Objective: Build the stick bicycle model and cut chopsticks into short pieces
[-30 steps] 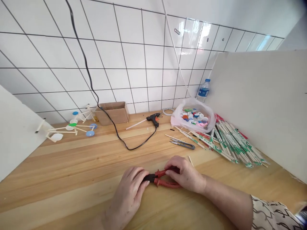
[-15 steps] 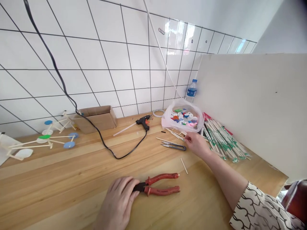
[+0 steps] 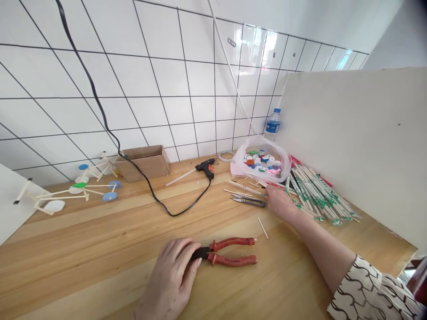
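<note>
My left hand (image 3: 173, 273) is closed over the dark jaw end of a pair of pliers (image 3: 235, 251), which lies on the table with its red handles spread to the right. Beyond it, my right hand (image 3: 282, 202) is down among loose sticks, fingers pinched at the end of a pale thin stick (image 3: 246, 187); its fingertips are partly hidden. Grey thread snips (image 3: 248, 201) lie just left of that hand. A short piece of wooden stick (image 3: 263, 227) rests between the snips and the pliers.
A plastic bag of bottle caps (image 3: 262, 162) stands behind my right hand, with wrapped chopsticks (image 3: 320, 195) at its right. A black glue gun (image 3: 206, 167) trails its cord. Stick-and-cap models (image 3: 76, 191), a cardboard box (image 3: 143, 165) and a water bottle (image 3: 272, 124) stand along the back.
The view has swung slightly left. My right hand has shifted a little among the sticks, and a pale stick now shows at its fingertips. My left hand stays on the pliers.
</note>
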